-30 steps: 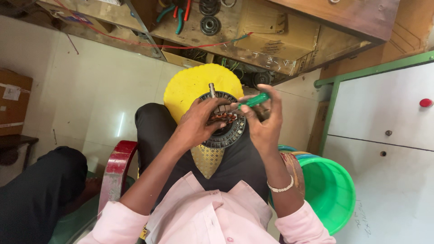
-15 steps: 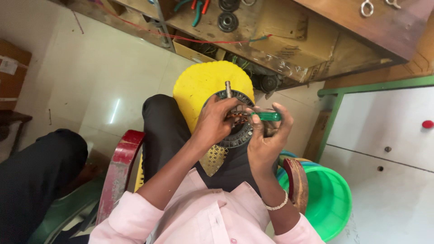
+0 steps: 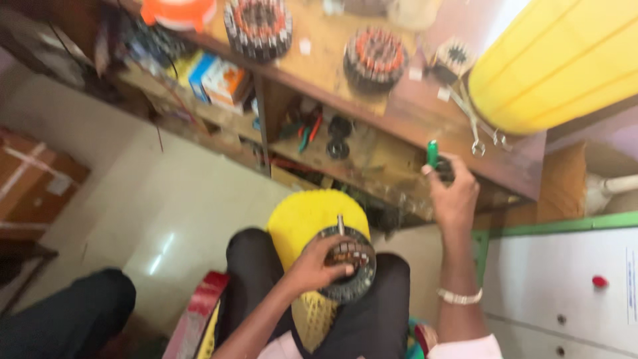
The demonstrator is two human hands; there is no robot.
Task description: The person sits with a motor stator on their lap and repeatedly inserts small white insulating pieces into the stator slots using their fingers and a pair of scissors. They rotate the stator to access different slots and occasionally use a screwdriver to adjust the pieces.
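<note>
Lifted off the motor stator (image 3: 345,264), my right hand (image 3: 454,194) now grips a green-handled tool (image 3: 433,154) up by the far workbench (image 3: 412,113). My left hand (image 3: 318,264) clasps the stator on my lap, against a yellow stool (image 3: 306,216).

I'm in a motor repair workshop: wound stators (image 3: 374,58) on a worn wooden bench (image 3: 332,46), spanners (image 3: 473,126), pliers (image 3: 306,129) shelved beneath.

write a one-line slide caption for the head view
Seated person steadies a motor stator on the lap with the left hand while the right hand lifts a green-handled tool toward the workbench.
</note>
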